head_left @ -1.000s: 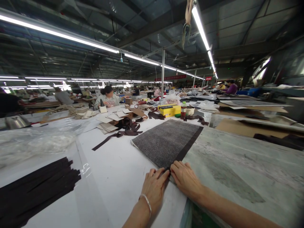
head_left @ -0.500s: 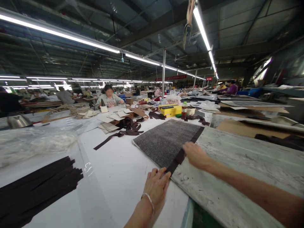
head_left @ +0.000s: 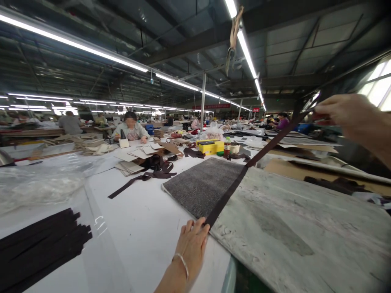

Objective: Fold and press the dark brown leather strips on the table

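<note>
A long dark brown fabric strip (head_left: pixel 227 198) lies along the right edge of a dark grey textured sheet (head_left: pixel 206 183). From the sheet's far corner the strip rises taut to the upper right. There my right hand (head_left: pixel 345 112) is closed around its far end, high above the table. My left hand (head_left: pixel 193 238), wearing a bracelet, holds the strip's near end at the sheet's near corner, fingers bent over it; the thumb is hidden. Under the strip and to its right is a stained pale board (head_left: pixel 281 215).
Many dark strips (head_left: pixel 36 248) lie at the left on the white table (head_left: pixel 134 236). Clear plastic (head_left: pixel 45 183), cardboard pieces (head_left: pixel 130 167), a yellow box (head_left: pixel 210 147) and a bottle (head_left: pixel 227 148) stand farther off. A person (head_left: pixel 131 130) sits across the table.
My right hand has moved from the strip beside the sheet up and to the right, lifting the strip's far part. My left hand stays at the near corner. The view has turned slightly right.
</note>
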Motion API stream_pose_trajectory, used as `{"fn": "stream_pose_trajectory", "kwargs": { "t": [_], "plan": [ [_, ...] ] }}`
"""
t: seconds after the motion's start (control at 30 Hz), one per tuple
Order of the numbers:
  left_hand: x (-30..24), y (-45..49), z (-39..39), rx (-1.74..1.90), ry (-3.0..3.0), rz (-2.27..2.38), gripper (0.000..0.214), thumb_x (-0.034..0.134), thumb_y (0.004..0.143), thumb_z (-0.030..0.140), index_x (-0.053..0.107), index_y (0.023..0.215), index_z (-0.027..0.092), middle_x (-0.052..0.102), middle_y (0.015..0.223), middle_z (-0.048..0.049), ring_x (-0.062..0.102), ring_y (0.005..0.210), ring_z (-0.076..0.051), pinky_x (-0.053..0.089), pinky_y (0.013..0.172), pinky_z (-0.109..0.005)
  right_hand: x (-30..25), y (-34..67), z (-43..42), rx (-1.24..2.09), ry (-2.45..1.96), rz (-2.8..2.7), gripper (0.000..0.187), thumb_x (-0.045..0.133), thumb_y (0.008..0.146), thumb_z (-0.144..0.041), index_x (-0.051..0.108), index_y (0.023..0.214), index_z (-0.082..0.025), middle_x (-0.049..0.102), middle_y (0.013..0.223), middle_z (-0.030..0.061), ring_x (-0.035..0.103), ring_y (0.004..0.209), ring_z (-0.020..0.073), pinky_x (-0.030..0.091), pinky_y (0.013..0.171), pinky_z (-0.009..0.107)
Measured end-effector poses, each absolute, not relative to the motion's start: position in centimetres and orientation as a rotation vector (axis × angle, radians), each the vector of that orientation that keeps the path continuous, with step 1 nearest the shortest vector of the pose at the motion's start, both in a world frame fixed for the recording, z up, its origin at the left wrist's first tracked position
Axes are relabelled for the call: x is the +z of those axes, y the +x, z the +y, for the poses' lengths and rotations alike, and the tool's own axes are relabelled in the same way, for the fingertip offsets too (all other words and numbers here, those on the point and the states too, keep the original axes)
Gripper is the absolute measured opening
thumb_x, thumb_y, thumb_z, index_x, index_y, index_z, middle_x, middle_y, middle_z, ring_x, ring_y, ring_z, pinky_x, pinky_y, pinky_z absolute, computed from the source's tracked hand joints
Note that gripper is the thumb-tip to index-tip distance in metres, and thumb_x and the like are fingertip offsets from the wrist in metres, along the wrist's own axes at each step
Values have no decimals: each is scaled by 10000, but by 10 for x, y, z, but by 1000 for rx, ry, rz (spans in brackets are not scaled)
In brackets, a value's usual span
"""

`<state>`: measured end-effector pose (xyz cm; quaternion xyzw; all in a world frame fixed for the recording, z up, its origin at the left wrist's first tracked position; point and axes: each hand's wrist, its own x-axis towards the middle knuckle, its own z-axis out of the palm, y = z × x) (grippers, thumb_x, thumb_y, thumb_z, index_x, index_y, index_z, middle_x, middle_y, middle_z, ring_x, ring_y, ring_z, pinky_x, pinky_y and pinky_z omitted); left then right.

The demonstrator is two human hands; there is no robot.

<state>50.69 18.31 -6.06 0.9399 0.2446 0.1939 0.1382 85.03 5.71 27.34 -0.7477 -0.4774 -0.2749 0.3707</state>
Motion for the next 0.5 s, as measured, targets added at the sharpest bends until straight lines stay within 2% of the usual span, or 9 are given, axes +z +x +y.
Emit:
{"fn": "stream_pose_trajectory", "kwargs": {
  "t": [0.07,0.13,0.2,0.3,0.43,0.5],
  "plan": [
    [-60,506,182,555,2735,704,451,374,891,161,499,1309,276,414,1448,9,399,1180,-267,344,981,-439,273,840,62,-681,-2032,-1226,280,406,1016,-327,599,1043,-127,602,905,42,604,758,119,525,681,272],
    [-60,505,181,555,2748,701,455,377,890,163,491,1315,277,404,1456,14,395,1185,-266,340,986,-442,255,825,76,-681,-2139,-1313,225,494,982,-306,614,935,-122,594,802,19,581,686,107,512,646,255],
    [-59,505,180,560,2755,704,459,374,891,164,482,1323,276,397,1462,10,392,1189,-267,336,990,-445,232,812,92,-696,-2235,-1416,191,554,952,-302,613,904,-126,596,804,11,576,685,109,514,652,263],
    [-59,504,180,569,2753,709,458,379,890,166,484,1322,277,414,1448,2,399,1182,-269,340,984,-446,221,802,101,-746,-2335,-1478,210,534,966,-335,603,978,-137,606,886,21,583,706,109,522,647,261],
    [-60,503,180,577,2749,697,446,376,901,182,479,1320,293,418,1441,11,399,1183,-261,343,979,-437,276,799,79,-1041,-2316,-1290,282,406,1010,-297,594,905,-115,575,858,36,575,772,127,483,724,304],
    [-60,502,181,580,2746,692,440,368,905,186,478,1318,294,417,1441,15,398,1183,-258,341,978,-436,304,795,68,-1191,-2247,-1217,371,304,1018,-287,586,876,-93,561,891,105,560,870,184,422,774,358]
  ]
}}
